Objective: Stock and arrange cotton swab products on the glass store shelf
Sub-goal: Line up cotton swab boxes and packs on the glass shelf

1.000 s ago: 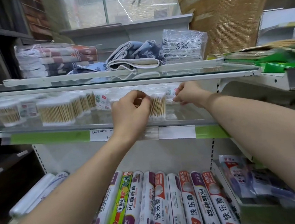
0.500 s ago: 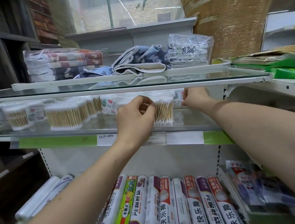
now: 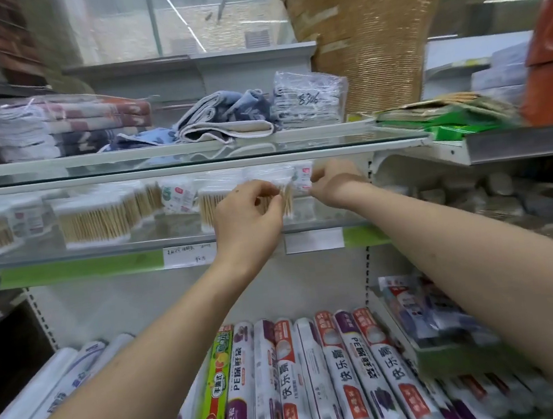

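Left hand [image 3: 246, 218] fingers are pinching a clear pack of wooden-stemmed cotton swabs [image 3: 285, 192] on the glass shelf [image 3: 100, 246]; right hand [image 3: 332, 182] fingers are apparently pinching its other edge.

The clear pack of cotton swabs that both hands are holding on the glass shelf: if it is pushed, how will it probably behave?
The cotton swab pack stands tall and narrow, so a push would probably tip it. Thin sticks in clear wrap suggest it is light. On the smooth glass shelf it likely slides easily. The left hand and right hand both steady it.
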`<action>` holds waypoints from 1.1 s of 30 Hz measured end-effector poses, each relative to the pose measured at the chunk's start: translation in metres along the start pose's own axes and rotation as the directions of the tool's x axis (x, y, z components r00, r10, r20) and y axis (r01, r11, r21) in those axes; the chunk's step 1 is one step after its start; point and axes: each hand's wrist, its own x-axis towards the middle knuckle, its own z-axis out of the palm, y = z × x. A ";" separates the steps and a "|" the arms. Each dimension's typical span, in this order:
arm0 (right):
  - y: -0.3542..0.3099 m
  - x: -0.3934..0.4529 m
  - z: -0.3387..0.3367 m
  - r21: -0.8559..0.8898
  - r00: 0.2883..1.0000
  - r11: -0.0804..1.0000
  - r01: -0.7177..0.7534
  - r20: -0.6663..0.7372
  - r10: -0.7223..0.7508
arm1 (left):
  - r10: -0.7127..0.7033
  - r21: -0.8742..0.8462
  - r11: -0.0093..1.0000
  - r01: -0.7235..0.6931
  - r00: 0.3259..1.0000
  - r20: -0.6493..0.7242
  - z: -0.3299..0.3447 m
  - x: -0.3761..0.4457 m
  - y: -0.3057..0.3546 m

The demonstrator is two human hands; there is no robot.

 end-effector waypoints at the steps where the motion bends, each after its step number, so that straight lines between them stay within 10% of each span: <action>1: 0.001 -0.010 -0.004 0.001 1.000 1.000 -0.005 0.001 0.005 | 0.008 -0.015 1.000 -0.008 1.000 0.008 0.002 -0.003 0.003; 20: 0.145 -0.135 -0.086 -0.162 0.970 0.984 -0.074 -0.239 0.034 | 0.152 -0.112 0.985 -0.130 0.963 0.221 0.101 -0.073 0.099; 26: 0.226 -0.116 -0.118 -0.099 0.973 0.969 -0.228 -0.072 0.221 | 0.164 0.019 0.984 -0.179 0.935 0.313 0.157 -0.073 0.130; 33: 0.271 -0.079 -0.130 -0.116 0.972 0.989 -0.092 0.207 0.115 | 0.085 0.212 0.953 -0.216 0.863 0.498 0.211 -0.047 0.157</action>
